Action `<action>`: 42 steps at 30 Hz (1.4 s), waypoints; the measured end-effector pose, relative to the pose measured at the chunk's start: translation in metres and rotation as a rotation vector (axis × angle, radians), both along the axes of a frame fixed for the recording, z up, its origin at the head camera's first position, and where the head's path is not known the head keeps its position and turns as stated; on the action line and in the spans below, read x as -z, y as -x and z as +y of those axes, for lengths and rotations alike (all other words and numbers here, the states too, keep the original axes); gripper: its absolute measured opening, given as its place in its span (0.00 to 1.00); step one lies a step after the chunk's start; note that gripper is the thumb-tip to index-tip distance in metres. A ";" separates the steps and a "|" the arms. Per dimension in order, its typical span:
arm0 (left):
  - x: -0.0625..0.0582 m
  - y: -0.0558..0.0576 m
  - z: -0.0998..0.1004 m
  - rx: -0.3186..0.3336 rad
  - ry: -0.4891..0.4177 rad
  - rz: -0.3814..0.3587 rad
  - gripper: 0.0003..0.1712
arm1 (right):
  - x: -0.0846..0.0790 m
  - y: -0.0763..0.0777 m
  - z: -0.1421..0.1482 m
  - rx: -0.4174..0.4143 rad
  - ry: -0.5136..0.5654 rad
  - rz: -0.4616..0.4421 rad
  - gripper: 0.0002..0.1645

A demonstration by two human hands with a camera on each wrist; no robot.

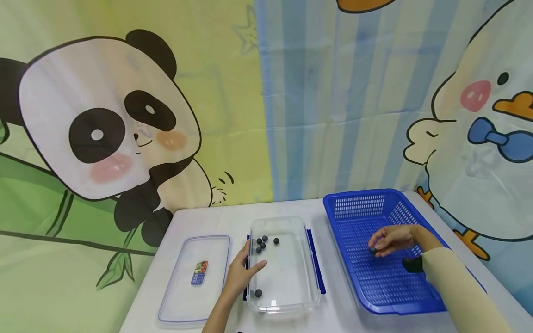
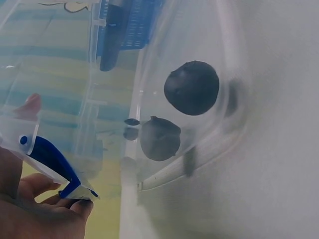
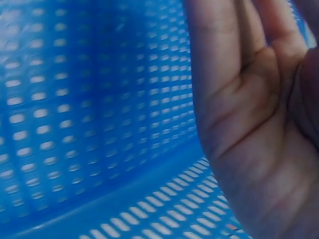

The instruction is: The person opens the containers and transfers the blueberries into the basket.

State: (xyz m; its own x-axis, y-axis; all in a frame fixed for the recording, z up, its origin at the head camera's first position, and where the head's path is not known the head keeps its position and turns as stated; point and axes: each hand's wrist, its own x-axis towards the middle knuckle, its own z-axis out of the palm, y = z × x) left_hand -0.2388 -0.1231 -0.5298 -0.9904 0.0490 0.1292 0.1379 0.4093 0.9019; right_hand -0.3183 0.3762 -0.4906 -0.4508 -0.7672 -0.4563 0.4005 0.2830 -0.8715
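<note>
Right hand (image 1: pixel 390 240): grip clamped, fingertips together on one dark blueberry (image 1: pixel 372 250), inside the blue plastic basket (image 1: pixel 360 206). Can't tell if the berry touches the basket floor. Left hand (image 1: pixel 243 270): grip clamped on the near-left wall of the clear container (image 1: pixel 287 277), thumb over the rim, other fingers outside by a blue latch (image 2: pixel 52 157). Six loose blueberries (image 1: pixel 263 245) in the container: five toward the back, one alone at the front. Lid (image 1: pixel 195 303) lies apart on the surface (image 1: pixel 337 323), left of the container.

Risks, my read:
- Dropped berry: small, round, held only at the tips; a sloppy pinch lets it roll.
- Bruised berry: squeezing too hard.
- Container tips or slides: left thumb loading one wall; loose berries would roll too.
- Sleeve (image 1: pixel 458 282) or wrist snags the basket rim: forearm crosses it low.
</note>
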 end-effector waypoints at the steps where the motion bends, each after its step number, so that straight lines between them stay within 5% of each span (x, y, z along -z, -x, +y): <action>1: 0.000 0.000 0.000 -0.001 -0.006 0.004 0.50 | 0.004 -0.001 0.002 0.024 -0.018 -0.005 0.14; 12: 0.003 -0.003 0.001 -0.028 -0.058 0.064 0.32 | 0.023 -0.006 0.011 0.198 -0.103 -0.059 0.16; 20: 0.008 -0.006 0.004 -0.059 -0.068 0.055 0.29 | -0.005 -0.006 -0.005 0.165 0.052 0.090 0.16; 25: 0.008 -0.004 0.004 -0.080 -0.065 0.083 0.28 | -0.043 -0.012 -0.067 0.166 0.140 0.169 0.15; 30: 0.005 -0.002 0.001 -0.096 -0.078 0.064 0.28 | -0.064 -0.021 -0.148 0.139 0.151 0.102 0.13; 36: 0.004 -0.003 0.000 -0.096 -0.100 0.033 0.28 | -0.061 -0.035 -0.245 0.108 0.056 0.018 0.10; 42: 0.005 -0.004 0.003 -0.078 -0.119 0.072 0.28 | -0.043 -0.040 -0.305 -0.060 -0.022 -0.037 0.14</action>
